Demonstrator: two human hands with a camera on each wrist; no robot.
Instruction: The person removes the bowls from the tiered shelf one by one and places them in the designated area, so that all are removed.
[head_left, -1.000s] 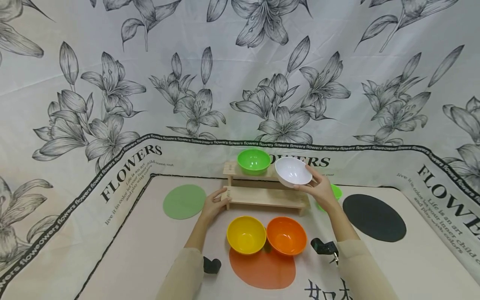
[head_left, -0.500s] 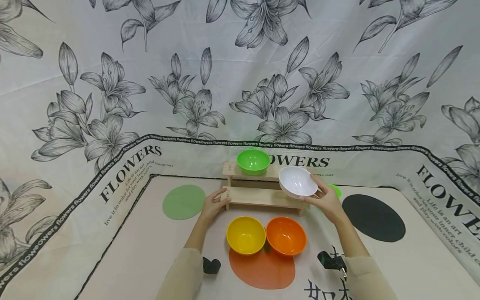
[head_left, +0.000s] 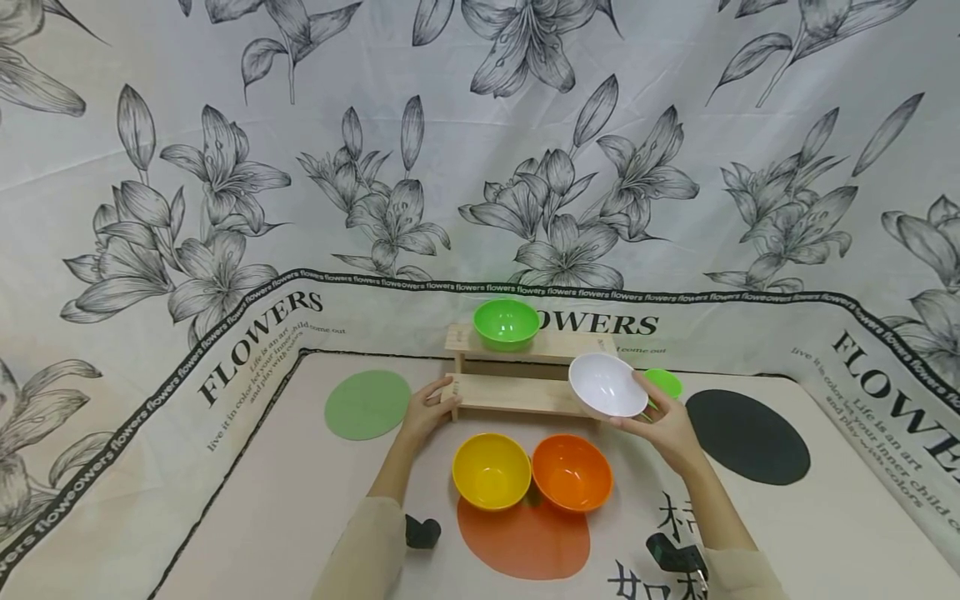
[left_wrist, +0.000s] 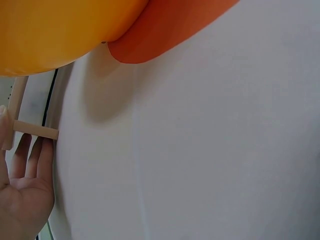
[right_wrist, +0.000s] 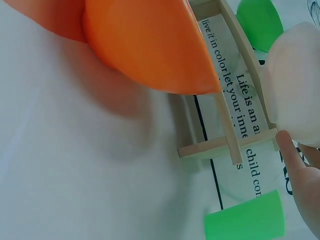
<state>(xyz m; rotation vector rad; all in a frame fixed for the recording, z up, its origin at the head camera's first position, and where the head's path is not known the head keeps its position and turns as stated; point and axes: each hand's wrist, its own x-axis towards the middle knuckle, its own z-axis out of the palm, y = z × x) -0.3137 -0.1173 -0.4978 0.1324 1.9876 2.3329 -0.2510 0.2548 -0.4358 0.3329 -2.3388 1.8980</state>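
Note:
A two-tier wooden stand stands at the back of the table, with a green bowl on the left of its upper board. My left hand grips the stand's left end; in the left wrist view its fingers lie behind a wooden leg. My right hand pinches the rim of a white bowl, tilted, in front of the stand's right end. Whether the bowl touches the lower board I cannot tell. A yellow bowl and an orange bowl sit side by side before the stand.
Partly behind my right hand is a green cup-like container, right of the stand. The tablecloth carries a printed green circle, a black circle and an orange circle. A flower-printed cloth hangs behind.
My right hand has carried the white bowl rightward and down toward me, from before the upper board to the stand's right end. The left hand and other bowls stay put.

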